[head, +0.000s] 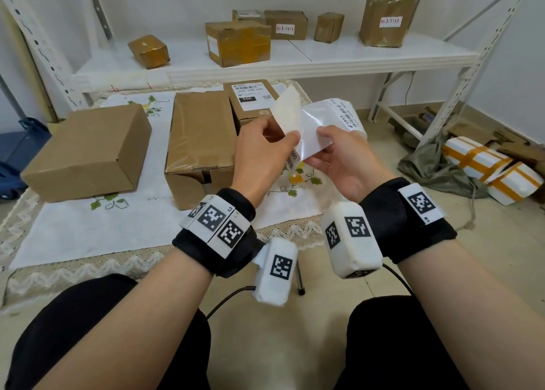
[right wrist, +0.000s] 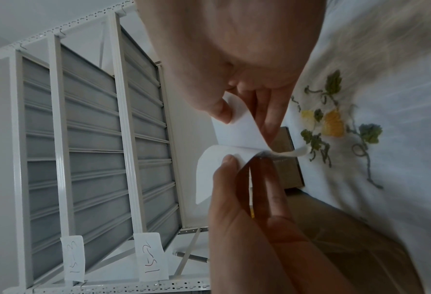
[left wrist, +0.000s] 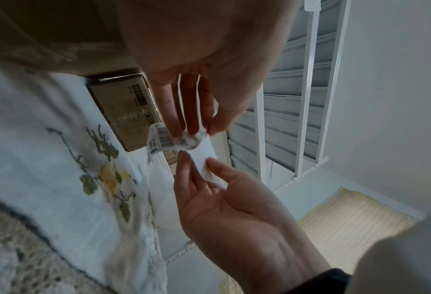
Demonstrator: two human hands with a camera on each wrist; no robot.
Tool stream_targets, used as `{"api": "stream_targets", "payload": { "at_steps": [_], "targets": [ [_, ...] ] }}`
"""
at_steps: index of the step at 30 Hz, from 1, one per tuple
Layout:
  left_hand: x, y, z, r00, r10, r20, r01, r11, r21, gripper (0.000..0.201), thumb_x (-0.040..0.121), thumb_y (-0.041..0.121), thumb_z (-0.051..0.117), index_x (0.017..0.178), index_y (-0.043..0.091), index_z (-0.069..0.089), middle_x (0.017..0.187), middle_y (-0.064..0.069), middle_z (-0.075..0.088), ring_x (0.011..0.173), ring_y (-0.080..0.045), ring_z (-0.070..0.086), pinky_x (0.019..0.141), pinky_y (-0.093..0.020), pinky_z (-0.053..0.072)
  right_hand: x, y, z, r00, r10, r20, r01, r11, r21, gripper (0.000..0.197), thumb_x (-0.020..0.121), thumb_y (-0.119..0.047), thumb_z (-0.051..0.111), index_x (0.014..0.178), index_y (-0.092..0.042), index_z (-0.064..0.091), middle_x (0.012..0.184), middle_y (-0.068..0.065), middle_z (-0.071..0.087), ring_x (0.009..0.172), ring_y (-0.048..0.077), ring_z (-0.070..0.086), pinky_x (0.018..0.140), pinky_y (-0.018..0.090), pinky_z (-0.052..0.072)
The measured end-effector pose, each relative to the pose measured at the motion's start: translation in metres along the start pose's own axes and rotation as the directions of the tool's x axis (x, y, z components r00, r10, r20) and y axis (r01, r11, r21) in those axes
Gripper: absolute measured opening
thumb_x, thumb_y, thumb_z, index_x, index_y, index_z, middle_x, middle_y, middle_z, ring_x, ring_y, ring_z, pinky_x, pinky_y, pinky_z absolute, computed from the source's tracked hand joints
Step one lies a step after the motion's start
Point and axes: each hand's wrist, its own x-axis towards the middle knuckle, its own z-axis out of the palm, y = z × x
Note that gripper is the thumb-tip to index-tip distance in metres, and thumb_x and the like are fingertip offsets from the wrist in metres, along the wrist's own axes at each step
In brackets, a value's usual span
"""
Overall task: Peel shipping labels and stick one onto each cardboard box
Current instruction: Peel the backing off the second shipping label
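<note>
My left hand point(head: 280, 136) pinches a shipping label point(head: 287, 111) that is partly peeled, its cream back towards me and its barcoded end point(left wrist: 162, 139) curling under the fingers. My right hand point(head: 317, 147) pinches the glossy white backing sheet point(head: 317, 124), whose far end carries more print. Both hands hover above the cloth's right part, close together. On the cloth lie a plain cardboard box point(head: 88, 150), a taped box point(head: 200, 142) and, behind it, a box with a label on top point(head: 250, 100). The right wrist view shows my right thumb on the backing point(right wrist: 237, 129).
A white embroidered cloth point(head: 88, 236) covers the low surface. Behind it a white metal shelf point(head: 324, 56) holds several taped boxes. White foam parcels with orange tape point(head: 486, 165) and a grey bag lie on the floor at the right. My knees are at the bottom.
</note>
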Motion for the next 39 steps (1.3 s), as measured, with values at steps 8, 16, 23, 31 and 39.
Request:
{"api": "stream_targets", "payload": {
  "at_steps": [8,16,23,31,39],
  "targets": [
    [-0.003,0.003,-0.001,0.998,0.065,0.015,-0.065,0.998,-0.004,0.025,0.083,0.026,0.070,0.094,0.004,0.067,0.088,-0.011,0.073,0.084,-0.031,0.072,0.084,-0.055,0.058,0.000,0.000,0.002,0.998,0.041,0.044,-0.039,0.998,-0.052,0.035,0.094,-0.021,0.072,0.123,-0.003,0.065,0.091,0.012,0.066,0.058,0.014,0.066,0.065,0.026,0.058],
    [-0.001,0.002,0.000,0.998,0.064,0.013,-0.064,0.997,0.032,0.012,0.090,0.014,0.068,0.100,0.007,0.065,0.093,-0.004,0.074,0.089,-0.020,0.072,0.086,-0.050,0.059,0.004,0.005,0.001,0.997,0.050,-0.053,-0.053,0.997,-0.059,0.032,0.096,-0.014,0.067,0.125,-0.002,0.059,0.090,0.010,0.072,0.067,0.017,0.069,0.059,0.025,0.056],
    [-0.002,0.002,0.000,0.997,0.075,0.032,-0.076,0.997,0.027,0.018,0.086,0.020,0.066,0.100,0.010,0.065,0.095,-0.004,0.074,0.090,-0.020,0.073,0.085,-0.051,0.060,0.004,0.006,0.001,0.999,0.041,0.003,-0.041,0.999,-0.008,0.025,0.093,-0.013,0.069,0.116,-0.003,0.067,0.092,0.010,0.076,0.079,0.020,0.073,0.079,0.033,0.062],
    [-0.001,0.002,-0.002,0.998,0.068,0.004,-0.068,0.997,0.023,0.012,0.092,0.012,0.066,0.102,0.007,0.061,0.094,-0.004,0.073,0.088,-0.020,0.072,0.084,-0.050,0.060,0.005,0.009,0.000,0.999,0.037,0.007,-0.038,0.998,0.055,0.025,0.095,-0.008,0.070,0.119,-0.004,0.066,0.094,0.008,0.077,0.083,0.019,0.074,0.081,0.030,0.062],
    [-0.001,0.002,-0.002,0.997,0.078,-0.003,-0.078,0.997,0.023,0.015,0.092,0.013,0.066,0.103,0.004,0.060,0.092,-0.007,0.073,0.086,-0.022,0.072,0.082,-0.050,0.060,0.006,0.010,0.003,0.998,0.060,-0.023,-0.060,0.998,0.013,0.019,0.096,-0.012,0.069,0.113,-0.003,0.068,0.088,0.008,0.074,0.078,0.018,0.071,0.079,0.030,0.062]
  ]
}}
